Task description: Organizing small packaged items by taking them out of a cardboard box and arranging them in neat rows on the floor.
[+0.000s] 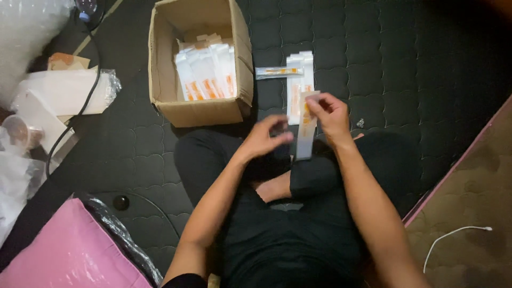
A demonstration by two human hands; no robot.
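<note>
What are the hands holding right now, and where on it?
The right hand pinches the top end of a long white-and-orange sachet that hangs upright. The left hand meets its lower half, though motion blur hides the exact grip.

A cardboard box [200, 104] stands open on the dark quilted mat [384, 69], white packets with orange marks upright inside. A pink bag [64, 250] lies at lower left, a black cable [80, 109] crosses crumpled plastic wrap [29, 26], and a white cable [453, 237] curls at right
</note>
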